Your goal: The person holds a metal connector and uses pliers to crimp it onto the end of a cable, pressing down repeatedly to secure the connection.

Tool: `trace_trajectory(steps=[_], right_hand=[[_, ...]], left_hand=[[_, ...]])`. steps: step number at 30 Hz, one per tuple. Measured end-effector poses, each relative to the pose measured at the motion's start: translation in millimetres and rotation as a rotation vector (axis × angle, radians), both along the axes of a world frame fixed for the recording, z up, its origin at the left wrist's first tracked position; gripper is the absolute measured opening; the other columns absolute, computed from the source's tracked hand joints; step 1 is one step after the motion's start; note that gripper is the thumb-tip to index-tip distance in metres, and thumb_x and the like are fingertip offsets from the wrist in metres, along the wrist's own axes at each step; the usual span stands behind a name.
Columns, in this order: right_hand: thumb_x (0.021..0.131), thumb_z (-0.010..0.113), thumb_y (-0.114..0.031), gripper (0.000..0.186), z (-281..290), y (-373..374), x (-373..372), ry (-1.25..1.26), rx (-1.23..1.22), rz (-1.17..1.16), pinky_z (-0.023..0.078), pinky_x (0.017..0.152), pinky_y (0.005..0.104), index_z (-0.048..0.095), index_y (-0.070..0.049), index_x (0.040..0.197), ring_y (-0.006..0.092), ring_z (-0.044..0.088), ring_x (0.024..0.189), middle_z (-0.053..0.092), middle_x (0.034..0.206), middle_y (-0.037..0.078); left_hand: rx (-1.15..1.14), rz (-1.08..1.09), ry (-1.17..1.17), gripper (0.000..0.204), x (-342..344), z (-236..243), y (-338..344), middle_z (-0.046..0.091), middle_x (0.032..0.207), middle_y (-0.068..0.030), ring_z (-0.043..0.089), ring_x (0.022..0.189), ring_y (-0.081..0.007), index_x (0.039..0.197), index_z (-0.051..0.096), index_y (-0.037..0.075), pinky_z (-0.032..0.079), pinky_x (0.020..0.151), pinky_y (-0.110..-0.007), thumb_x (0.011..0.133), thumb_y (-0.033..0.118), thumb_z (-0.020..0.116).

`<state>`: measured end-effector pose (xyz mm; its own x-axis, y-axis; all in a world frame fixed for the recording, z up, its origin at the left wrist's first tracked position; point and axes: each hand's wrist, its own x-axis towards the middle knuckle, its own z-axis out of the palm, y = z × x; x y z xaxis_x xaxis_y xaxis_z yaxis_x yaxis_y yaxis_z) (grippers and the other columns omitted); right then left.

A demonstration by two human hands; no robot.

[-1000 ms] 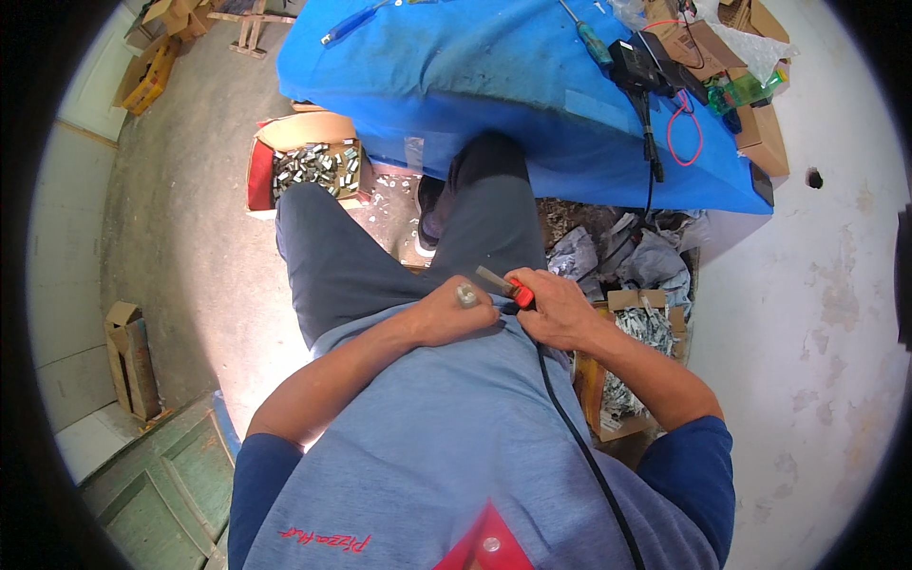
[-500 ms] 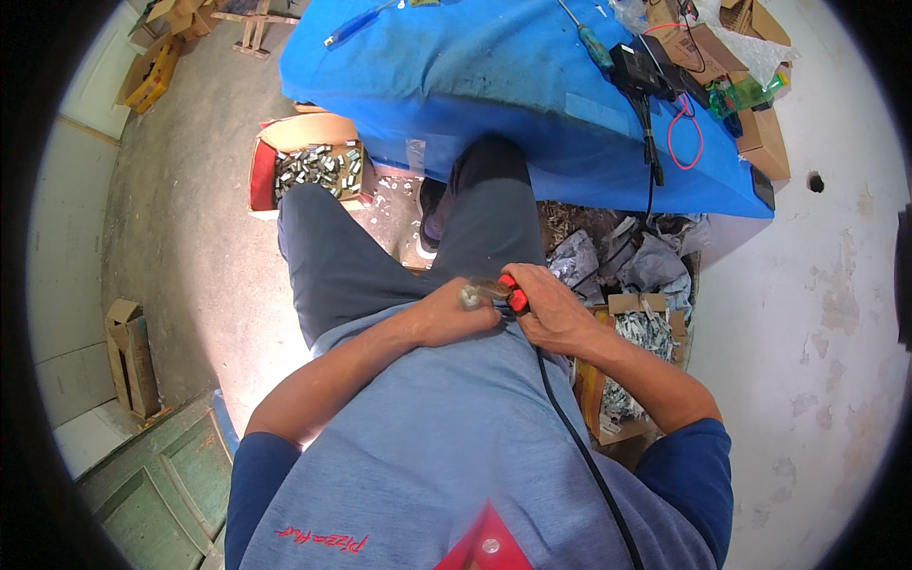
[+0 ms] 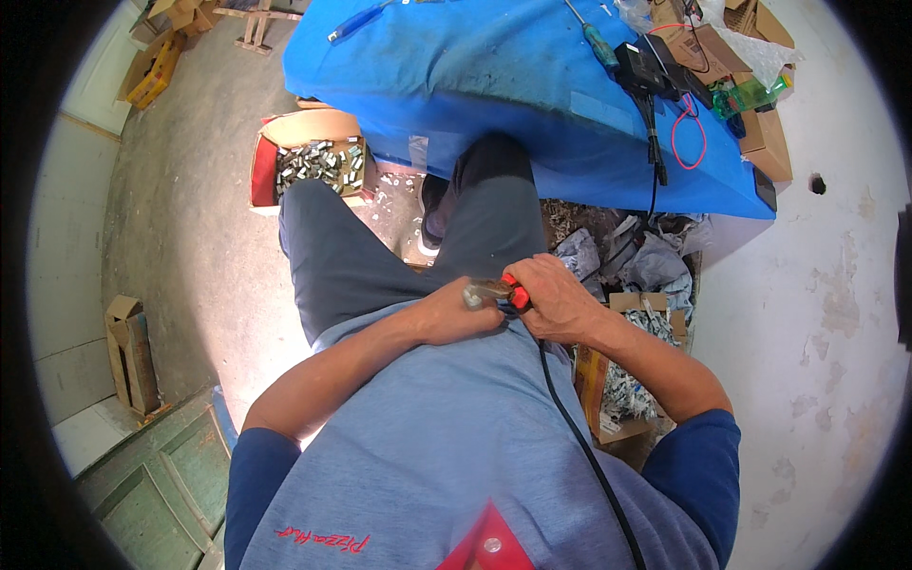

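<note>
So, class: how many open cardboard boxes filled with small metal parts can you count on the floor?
2: one cardboard box left of the legs, one cardboard box under the right forearm, partly hidden.

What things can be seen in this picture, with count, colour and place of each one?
small metal part: one, silvery, in the left hand
pliers: one, red handles, in the right hand
blue-covered table: one, ahead of the knees
open box of metal parts: one, brown and red, floor, left of the table
box of metal scraps: one, brown, floor at the person's right
screwdriver: one, green handle, on the table
black device with red wire: one, table's right end
black cable: one, over the shirt
left hand: one, at the lap
right hand: one, beside it
</note>
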<state>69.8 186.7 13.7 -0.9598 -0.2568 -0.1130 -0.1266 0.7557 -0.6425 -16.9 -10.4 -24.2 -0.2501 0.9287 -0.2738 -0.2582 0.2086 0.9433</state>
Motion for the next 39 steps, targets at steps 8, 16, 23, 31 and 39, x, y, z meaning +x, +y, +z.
trace_trajectory(steps=[8, 16, 23, 31, 39], right_hand=[[0.08, 0.058, -0.004, 0.024, -2.8, 0.7, -0.1, -0.142, -0.067, -0.002, 0.045, 0.083, 0.0486, 0.053, -0.001, 0.103, 0.0408, 0.057, 0.093, 0.06, 0.093, 0.021], [0.077, 0.057, -0.001, 0.028, -8.0, 3.7, -1.2, 0.138, -0.056, 0.0, 0.046, 0.084, 0.0472, 0.054, -0.002, 0.105, 0.0412, 0.058, 0.093, 0.061, 0.095, 0.02], [0.082, 0.058, -0.006, 0.02, 12.1, -10.3, 4.2, -0.428, -0.494, -0.31, 0.048, 0.083, 0.0353, 0.057, -0.003, 0.102, 0.025, 0.06, 0.088, 0.061, 0.092, 0.014], [0.083, 0.067, -0.009, 0.026, 24.8, -28.1, -10.0, -0.206, -0.569, -0.24, 0.05, 0.081, 0.0327, 0.06, -0.005, 0.107, 0.0209, 0.064, 0.085, 0.064, 0.09, 0.009], [0.084, 0.072, -0.015, 0.027, 29.3, -31.4, -13.3, -0.208, -0.467, -0.23, 0.05, 0.077, 0.0347, 0.058, -0.004, 0.104, 0.0232, 0.064, 0.083, 0.064, 0.088, 0.012]], left_hand=[[-0.021, -0.044, 0.049, 0.02, 0.6, -0.3, -0.2, 0.047, 0.065, 0.0042, 0.04, 0.063, -0.0062, 0.073, 0.053, 0.004, 0.037, 0.055, -0.03, 0.087, 0.017, 0.06], [-0.003, 0.008, 0.124, 0.025, 5.4, 7.6, 1.4, 0.046, 0.062, 0.0008, 0.039, 0.061, -0.0071, 0.071, 0.05, 0.002, 0.038, 0.055, -0.031, 0.088, 0.018, 0.059], [-0.054, -0.143, 0.138, 0.025, -2.4, -1.0, 1.1, 0.045, 0.061, 0.0015, 0.04, 0.062, -0.0065, 0.072, 0.052, 0.0, 0.038, 0.055, -0.03, 0.089, 0.017, 0.06], [0.048, 0.051, 0.019, 0.032, 4.1, 3.2, 2.7, 0.06, 0.097, -0.0034, 0.054, 0.09, -0.0097, 0.111, 0.055, 0.003, 0.048, 0.079, -0.029, 0.084, 0.015, 0.068], [0.028, -0.035, 0.037, 0.026, -2.1, -0.2, 7.4, 0.06, 0.089, -0.0014, 0.054, 0.081, -0.0086, 0.103, 0.059, 0.002, 0.047, 0.071, -0.028, 0.082, 0.013, 0.07]])
